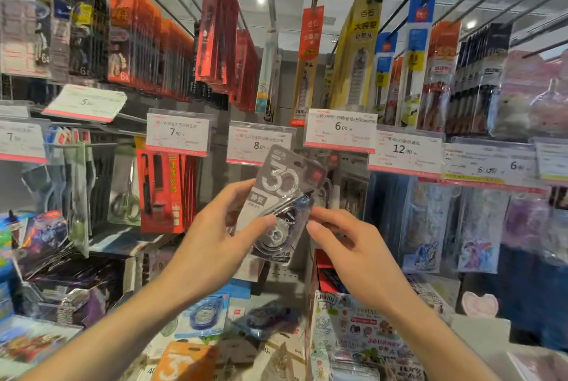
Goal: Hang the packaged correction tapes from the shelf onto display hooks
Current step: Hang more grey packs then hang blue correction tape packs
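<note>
Red, orange and yellow packs crowd the upper hooks of the display wall, with white price tags in a row beneath them. Below, the shelf carries loose stock: a black open box at the left holds glossy dark packs, and a printed carton at the right stands packed with small goods that are too blurred to name. Between them lie two blue blister packs and an orange pack.

Grey, with a big "30" on it, the packaged correction tape is held up in front of the 8.00 price tag, well above the shelf. Its long axis runs nearly upright, the top leaning to the right, printed face toward the camera.

Left hand grips the pack's left edge, thumb across the front and fingers curled behind. Right hand touches the right edge with thumb and forefinger close together; whether they pinch it I cannot tell.
</note>
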Available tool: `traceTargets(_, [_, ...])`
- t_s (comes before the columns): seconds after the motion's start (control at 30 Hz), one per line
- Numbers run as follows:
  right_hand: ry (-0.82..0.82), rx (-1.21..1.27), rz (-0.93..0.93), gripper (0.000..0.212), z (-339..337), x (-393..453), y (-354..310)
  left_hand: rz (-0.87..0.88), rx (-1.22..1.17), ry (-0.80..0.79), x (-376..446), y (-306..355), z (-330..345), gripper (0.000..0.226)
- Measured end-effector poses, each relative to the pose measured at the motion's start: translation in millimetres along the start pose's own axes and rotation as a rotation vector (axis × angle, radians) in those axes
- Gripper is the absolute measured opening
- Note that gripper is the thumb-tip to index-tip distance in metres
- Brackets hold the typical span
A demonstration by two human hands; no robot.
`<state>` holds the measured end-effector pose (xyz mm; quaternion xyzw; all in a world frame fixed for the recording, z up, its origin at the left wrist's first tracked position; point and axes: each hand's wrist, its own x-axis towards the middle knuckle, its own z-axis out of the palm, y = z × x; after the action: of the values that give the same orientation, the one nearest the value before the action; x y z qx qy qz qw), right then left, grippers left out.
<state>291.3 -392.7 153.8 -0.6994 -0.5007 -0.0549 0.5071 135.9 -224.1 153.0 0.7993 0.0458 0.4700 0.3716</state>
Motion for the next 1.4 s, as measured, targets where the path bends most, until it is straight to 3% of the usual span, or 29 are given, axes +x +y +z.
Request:
traceTargets(0.17, [0.008,0.208,0.063,0.047,-2.9,-10.1,6.6,0.034,0.070,-0.012,-3.3,5.9,27.4,0.055])
traceTargets(0.27, [0.073,0.303,0.064,0.073,-5.1,-11.9,15.0,0.033,0.122,-0.077,-4.0,12.1,37.5,0.055])
traceTargets(0.4, [0.093,0.371,0.066,0.089,-16.3,-14.4,24.3,0.072,0.127,-0.062,3.3,21.5,37.7,0.039])
traceTargets(0.57, [0.148,0.360,0.038,0.078,-32.3,-21.3,32.0,0.093,0.054,0.051,38.9,45.9,21.7,0.014])
traceTargets(0.9, [0.197,0.314,-0.005,0.067,-38.9,-15.1,16.1,0.170,0.048,0.070,74.5,76.7,11.0,0.014])
traceTargets(1.1, [0.170,0.287,-0.057,0.082,-39.4,-8.4,8.8,0.217,0.045,0.093,75.2,74.7,6.6,0.014])
traceTargets(1.23, [0.201,0.273,-0.082,0.067,-37.9,-7.5,5.0,0.240,0.056,0.090,75.7,73.1,5.7,0.014])
traceTargets(1.4, [0.224,0.249,-0.077,0.088,-37.7,-10.0,2.7,0.253,0.058,0.081,76.6,71.5,5.6,0.012])
